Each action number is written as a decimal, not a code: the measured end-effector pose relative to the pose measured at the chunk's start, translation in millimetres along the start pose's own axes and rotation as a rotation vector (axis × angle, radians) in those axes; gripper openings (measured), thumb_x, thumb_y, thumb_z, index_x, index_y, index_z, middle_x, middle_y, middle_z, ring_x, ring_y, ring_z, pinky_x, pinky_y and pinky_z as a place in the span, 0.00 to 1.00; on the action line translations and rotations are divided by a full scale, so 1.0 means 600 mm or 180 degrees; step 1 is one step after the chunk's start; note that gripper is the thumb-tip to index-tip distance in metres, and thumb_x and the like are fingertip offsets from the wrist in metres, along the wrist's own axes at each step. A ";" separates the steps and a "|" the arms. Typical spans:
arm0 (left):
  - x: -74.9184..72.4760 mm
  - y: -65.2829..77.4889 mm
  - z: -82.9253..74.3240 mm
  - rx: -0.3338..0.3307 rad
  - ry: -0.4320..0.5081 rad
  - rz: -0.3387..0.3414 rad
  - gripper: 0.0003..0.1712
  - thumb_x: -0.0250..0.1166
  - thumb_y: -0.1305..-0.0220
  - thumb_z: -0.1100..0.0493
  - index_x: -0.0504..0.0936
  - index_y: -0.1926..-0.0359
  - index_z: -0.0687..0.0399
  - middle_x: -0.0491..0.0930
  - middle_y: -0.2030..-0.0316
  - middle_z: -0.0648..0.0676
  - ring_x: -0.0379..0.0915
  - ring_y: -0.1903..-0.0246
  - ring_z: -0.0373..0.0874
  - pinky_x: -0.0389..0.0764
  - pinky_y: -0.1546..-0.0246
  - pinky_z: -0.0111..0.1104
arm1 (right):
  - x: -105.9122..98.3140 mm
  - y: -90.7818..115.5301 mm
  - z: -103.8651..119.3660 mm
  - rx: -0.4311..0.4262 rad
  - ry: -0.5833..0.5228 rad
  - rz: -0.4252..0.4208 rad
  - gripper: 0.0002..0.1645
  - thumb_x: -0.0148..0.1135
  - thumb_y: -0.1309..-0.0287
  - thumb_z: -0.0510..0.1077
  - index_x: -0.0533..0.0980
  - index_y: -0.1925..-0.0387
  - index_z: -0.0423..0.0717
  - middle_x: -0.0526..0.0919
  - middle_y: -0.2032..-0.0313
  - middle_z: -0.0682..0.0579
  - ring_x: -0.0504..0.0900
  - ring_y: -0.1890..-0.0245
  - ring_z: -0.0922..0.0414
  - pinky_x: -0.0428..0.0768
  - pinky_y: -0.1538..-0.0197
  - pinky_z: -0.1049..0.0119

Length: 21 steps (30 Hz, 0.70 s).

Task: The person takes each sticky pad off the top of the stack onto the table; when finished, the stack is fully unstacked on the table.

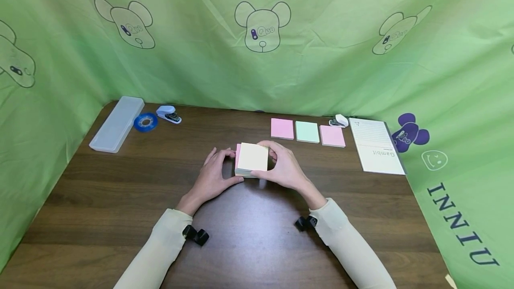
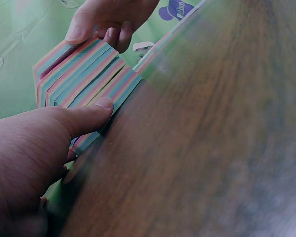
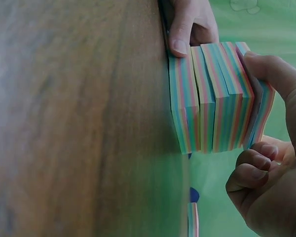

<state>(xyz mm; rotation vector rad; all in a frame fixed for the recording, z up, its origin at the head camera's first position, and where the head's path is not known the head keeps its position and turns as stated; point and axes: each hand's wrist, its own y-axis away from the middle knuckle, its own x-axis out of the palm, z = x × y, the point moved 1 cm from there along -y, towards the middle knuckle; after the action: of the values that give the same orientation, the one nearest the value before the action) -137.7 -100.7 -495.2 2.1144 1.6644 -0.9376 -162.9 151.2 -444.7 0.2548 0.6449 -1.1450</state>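
Note:
A stack of sticky note pads [image 1: 252,157] stands in the middle of the table, a cream sheet on top and a pink edge showing at its left. Striped pastel sides of several pads [image 3: 219,98] show in the right wrist view, slightly offset from one another. My left hand [image 1: 213,175] grips the bottom of the stack, its thumb [image 2: 96,114] on the near side. At the top, my right hand [image 1: 286,167] pinches the uppermost sticky note pad [image 3: 264,111] between thumb and index finger, while the other fingers are curled. A dark gap runs beneath that pad.
Behind the stack lie a pink pad [image 1: 282,129], a green pad [image 1: 307,132] and another pink pad [image 1: 332,136]. A white stapler [image 1: 341,120] and a notebook [image 1: 375,146] are at right. At left are a pencil case [image 1: 118,125], blue tape [image 1: 145,122] and another stapler [image 1: 168,113].

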 end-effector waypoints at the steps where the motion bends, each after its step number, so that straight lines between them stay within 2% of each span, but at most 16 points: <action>1: 0.000 0.000 0.000 0.0001 0.0000 0.0002 0.44 0.90 0.45 0.54 0.75 0.35 0.62 0.82 0.34 0.63 0.71 0.23 0.58 0.45 0.11 0.53 | -0.001 0.001 0.000 -0.0008 0.0024 -0.0005 0.45 0.92 0.54 0.46 0.81 0.34 0.44 0.88 0.41 0.47 0.86 0.42 0.50 0.88 0.35 0.49; 8: 0.000 0.000 0.000 0.0003 0.0001 0.0003 0.44 0.89 0.45 0.54 0.75 0.35 0.62 0.82 0.34 0.62 0.70 0.22 0.58 0.45 0.11 0.53 | -0.009 0.002 -0.003 -0.0010 0.0234 0.0010 0.46 0.92 0.55 0.50 0.81 0.34 0.45 0.88 0.40 0.47 0.86 0.43 0.50 0.88 0.37 0.49; 14: -0.001 0.001 -0.002 -0.0022 -0.0015 0.0019 0.43 0.89 0.44 0.53 0.75 0.35 0.62 0.81 0.32 0.63 0.70 0.22 0.58 0.45 0.11 0.53 | -0.012 0.003 -0.006 0.0068 0.0374 0.0105 0.54 0.91 0.54 0.54 0.77 0.27 0.44 0.84 0.32 0.42 0.86 0.37 0.45 0.88 0.34 0.47; 21: -0.002 0.001 -0.003 -0.0017 -0.0011 0.0012 0.43 0.89 0.44 0.53 0.75 0.35 0.62 0.82 0.33 0.63 0.70 0.22 0.58 0.45 0.11 0.53 | -0.018 0.005 -0.002 0.0269 0.0581 0.0196 0.54 0.90 0.53 0.60 0.76 0.27 0.48 0.83 0.32 0.40 0.89 0.41 0.40 0.88 0.38 0.41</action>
<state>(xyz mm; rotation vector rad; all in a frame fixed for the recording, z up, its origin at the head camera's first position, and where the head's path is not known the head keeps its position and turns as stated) -136.8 -101.0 -493.2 2.1106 1.6590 -0.9342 -163.3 161.3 -439.5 0.4522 0.7450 -1.0987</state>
